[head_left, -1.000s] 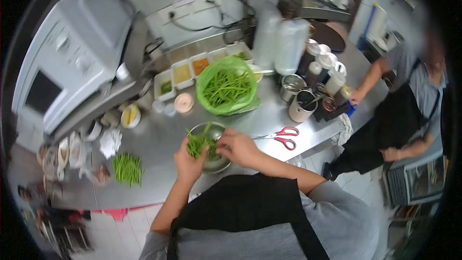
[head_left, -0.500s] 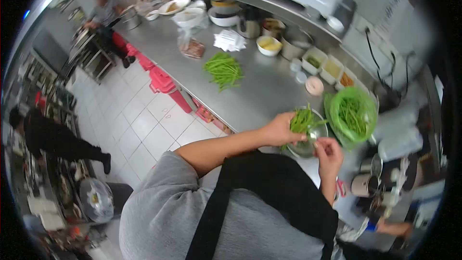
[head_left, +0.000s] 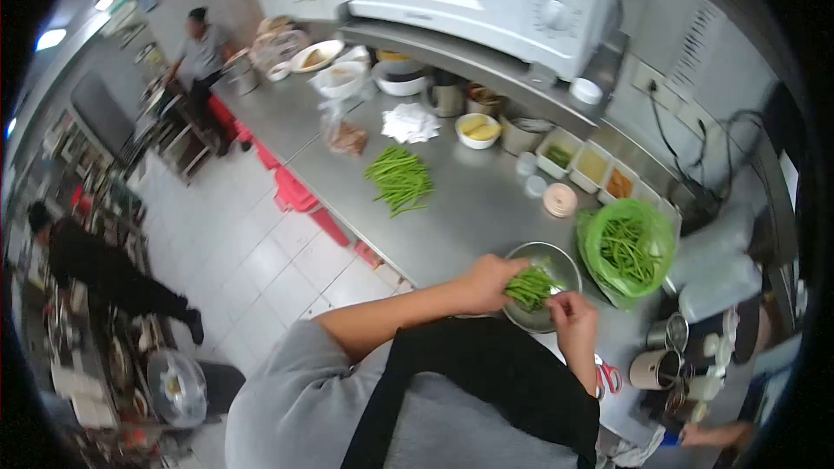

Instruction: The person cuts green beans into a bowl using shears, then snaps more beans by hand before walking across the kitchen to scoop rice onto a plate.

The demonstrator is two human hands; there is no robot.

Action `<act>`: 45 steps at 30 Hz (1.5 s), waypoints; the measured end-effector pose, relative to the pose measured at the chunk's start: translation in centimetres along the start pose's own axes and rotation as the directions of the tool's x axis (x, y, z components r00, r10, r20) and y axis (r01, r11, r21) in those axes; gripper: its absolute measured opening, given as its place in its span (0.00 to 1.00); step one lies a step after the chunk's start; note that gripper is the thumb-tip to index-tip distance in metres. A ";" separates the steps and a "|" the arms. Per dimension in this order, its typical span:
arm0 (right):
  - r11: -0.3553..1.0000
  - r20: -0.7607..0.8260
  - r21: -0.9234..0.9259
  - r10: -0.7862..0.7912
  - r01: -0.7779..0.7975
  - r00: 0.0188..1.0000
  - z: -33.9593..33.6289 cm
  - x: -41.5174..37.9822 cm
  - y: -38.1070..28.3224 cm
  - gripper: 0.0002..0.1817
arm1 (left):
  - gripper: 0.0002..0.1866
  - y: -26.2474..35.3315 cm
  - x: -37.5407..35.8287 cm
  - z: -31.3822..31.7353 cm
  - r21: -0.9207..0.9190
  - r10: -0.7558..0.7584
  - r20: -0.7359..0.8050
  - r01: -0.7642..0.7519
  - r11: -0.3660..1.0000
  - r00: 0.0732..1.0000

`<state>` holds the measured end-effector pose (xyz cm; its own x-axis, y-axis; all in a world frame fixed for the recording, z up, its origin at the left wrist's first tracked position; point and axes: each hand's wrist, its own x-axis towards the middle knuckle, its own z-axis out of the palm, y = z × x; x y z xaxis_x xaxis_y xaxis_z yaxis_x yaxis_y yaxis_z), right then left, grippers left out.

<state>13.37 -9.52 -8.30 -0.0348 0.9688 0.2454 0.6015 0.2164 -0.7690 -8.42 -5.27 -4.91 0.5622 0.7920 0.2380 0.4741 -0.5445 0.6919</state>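
Over a steel counter (head_left: 460, 234) beside white floor tiles (head_left: 256, 252), green stalks (head_left: 532, 285) sit between the left hand (head_left: 488, 285), gripping them, and the right hand (head_left: 574, 317), pinched narrow at their edge.

A commercial-looking kitchen: steel counter (head_left: 326, 187), food tubs (head_left: 592, 165) along its back edge, a microwave (head_left: 512, 4) above that edge, people (head_left: 113, 262) standing on tiled floor (head_left: 261, 254)

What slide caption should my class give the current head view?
Left hand holds green stalks over a metal bowl, right hand close by; a green bag of more sits alongside.
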 end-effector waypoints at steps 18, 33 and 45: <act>0.952 -0.169 0.304 0.036 0.018 0.985 0.6 3.9 -0.1 0.06 | 0.19 -3.6 1.4 0.6 -0.434 -0.371 -0.005 0.332 0.837 0.928; 0.940 0.081 -0.031 -0.337 0.341 0.938 3.2 3.3 2.1 0.09 | 0.15 -4.2 1.8 0.4 -0.319 -0.276 -0.047 0.248 0.915 0.960; 0.981 0.077 -0.057 -0.179 0.183 0.981 4.5 2.8 3.2 0.08 | 0.11 -4.0 -0.6 2.7 -0.579 -0.320 0.005 0.264 0.771 0.948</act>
<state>11.59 -5.55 -12.68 -0.2028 0.9209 0.3330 0.6295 0.3830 -0.6761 -8.82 -4.31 -9.62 0.3849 0.9230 0.0006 0.1215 -0.0513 0.9913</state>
